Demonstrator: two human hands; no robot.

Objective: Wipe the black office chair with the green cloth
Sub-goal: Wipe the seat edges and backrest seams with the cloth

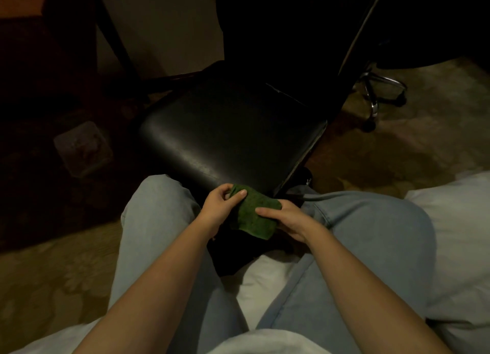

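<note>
Both of our hands hold the green cloth [252,218] in the lower middle of the frame, just below the front edge of the black office chair [233,136], whose seat fills the centre. Our left hand [218,208] pinches the cloth's upper left corner, thumb on top. Our right hand [287,220] grips its right side, thumb laid across the fabric. The folded cloth sits between our knees in pale jeans [156,221]; we cannot tell whether it touches the seat. A chrome wheeled base [381,88] stands on the carpet [424,141] at upper right.

green cloth [254,213], blk chair [228,133], lt-blue jeans [371,234]
</note>
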